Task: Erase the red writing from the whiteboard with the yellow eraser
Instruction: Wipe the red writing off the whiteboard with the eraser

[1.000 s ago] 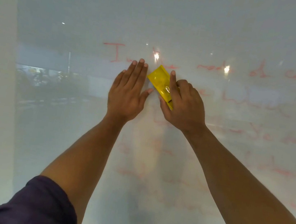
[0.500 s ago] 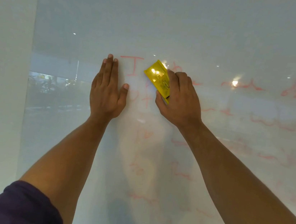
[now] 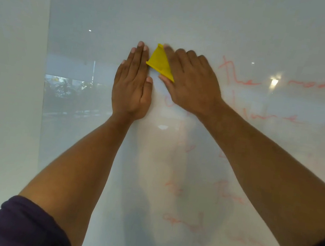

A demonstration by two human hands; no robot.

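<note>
A glossy whiteboard (image 3: 191, 19) fills the view. My right hand (image 3: 191, 83) grips the yellow eraser (image 3: 160, 62) and presses it flat on the board near the top left of the writing. My left hand (image 3: 132, 83) lies flat on the board, fingers together, touching the eraser's left corner. Red writing (image 3: 240, 75) runs to the right of my right hand, with fainter red lines lower down (image 3: 185, 223). The spot under both hands shows no red marks.
The board's left edge (image 3: 42, 86) meets a plain white wall (image 3: 5, 102). Ceiling lights reflect on the board at the right (image 3: 274, 81).
The eraser and my right hand have swept left over the red letter at the start of the top line, which no longer shows. The view has shifted left, and the hands now touch.
</note>
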